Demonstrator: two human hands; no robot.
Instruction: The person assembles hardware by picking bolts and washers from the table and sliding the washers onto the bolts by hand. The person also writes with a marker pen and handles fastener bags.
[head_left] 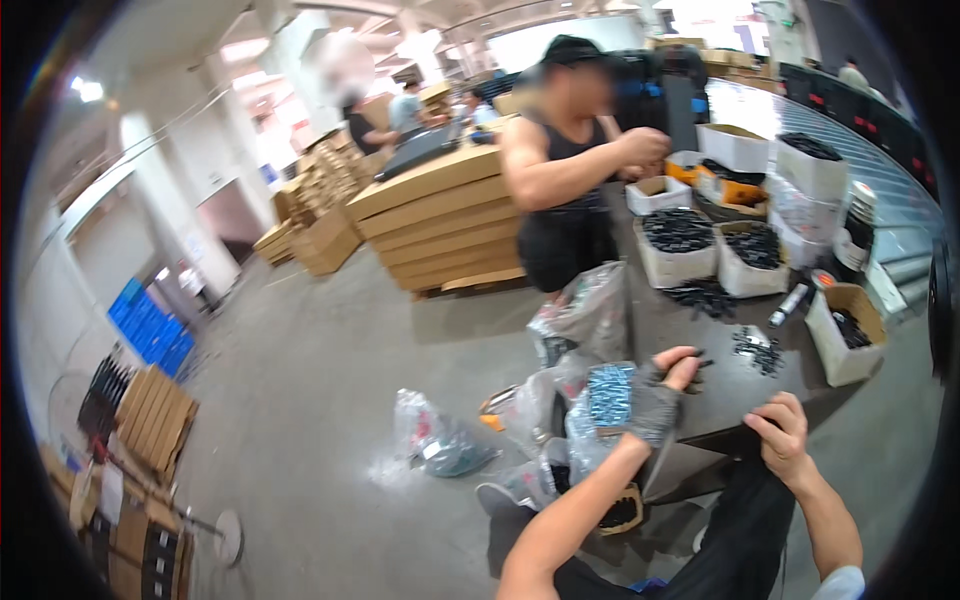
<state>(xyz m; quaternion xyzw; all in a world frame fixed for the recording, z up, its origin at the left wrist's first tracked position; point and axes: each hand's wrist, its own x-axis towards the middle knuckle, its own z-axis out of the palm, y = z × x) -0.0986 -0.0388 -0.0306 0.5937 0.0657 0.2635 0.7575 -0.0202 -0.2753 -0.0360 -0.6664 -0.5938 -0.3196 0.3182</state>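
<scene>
My left hand (662, 398), in a grey fingerless glove, is over the table's near edge. Its thumb and finger are closed on a small black part (706, 359). Just left of that hand is a box of bluish metal screws (611, 394). My right hand (781, 437) is at the table's front edge, thumb and fingers curled together; whatever they hold, if anything, is too small to make out. Beyond both hands, a small pile of black parts (763, 354) lies on the dark table (715, 400). A white-and-black tube (789, 305) lies near the pile.
Open white boxes of black parts (680, 232) crowd the table's far side; another box (846, 335) stands at right beside a dark bottle (855, 235). Plastic bags (440, 435) lie on the floor at left. A co-worker (570, 150) stands across, near stacked cardboard (440, 220). A roller conveyor (800, 130) runs behind.
</scene>
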